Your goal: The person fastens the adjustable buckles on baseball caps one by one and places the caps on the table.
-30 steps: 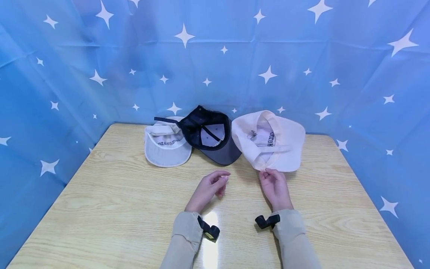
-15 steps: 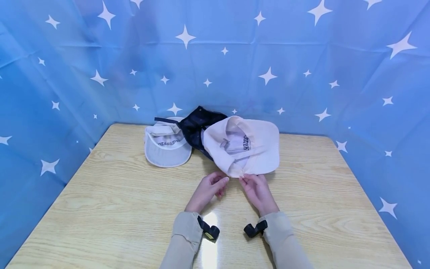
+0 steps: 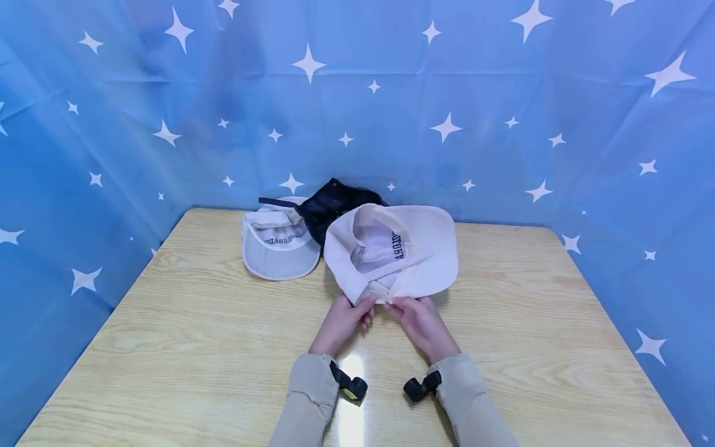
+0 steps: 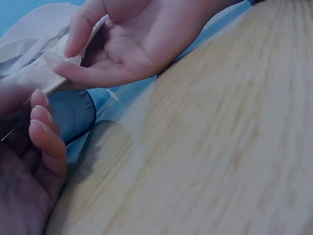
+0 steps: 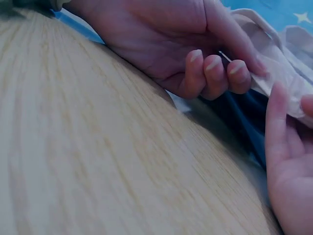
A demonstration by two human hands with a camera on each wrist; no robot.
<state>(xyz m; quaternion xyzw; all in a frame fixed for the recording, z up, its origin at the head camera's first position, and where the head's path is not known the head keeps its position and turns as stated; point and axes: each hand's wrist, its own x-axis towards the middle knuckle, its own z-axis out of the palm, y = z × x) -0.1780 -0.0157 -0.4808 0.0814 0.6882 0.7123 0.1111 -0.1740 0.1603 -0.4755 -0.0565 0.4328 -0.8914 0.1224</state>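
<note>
A pale pinkish-white baseball cap (image 3: 430, 248), its hollow inside facing me and its brim to the right, is held up over the front of the table. Dark lettering shows inside it. My left hand (image 3: 341, 320) pinches the cap's lower back edge between thumb and fingers. Close beside it, my right hand (image 3: 421, 323) pinches the same edge near the strap. In the right wrist view, the left thumb lies on the cloth and the other left fingers curl beneath. Behind the held cap, a black cap (image 3: 341, 202) is partly hidden.
A light grey-white cap (image 3: 281, 259) with dark lettering lies at the back left, touching the black cap. The wooden table (image 3: 167, 347) extends around both arms. A blue curtain (image 3: 357, 99) with white stars hangs right behind the table's back edge.
The pale cap has moved left and nearer to me in my right hand, now covering much of the black cap. My left hand, earlier apart from it, has taken hold of its edge.
</note>
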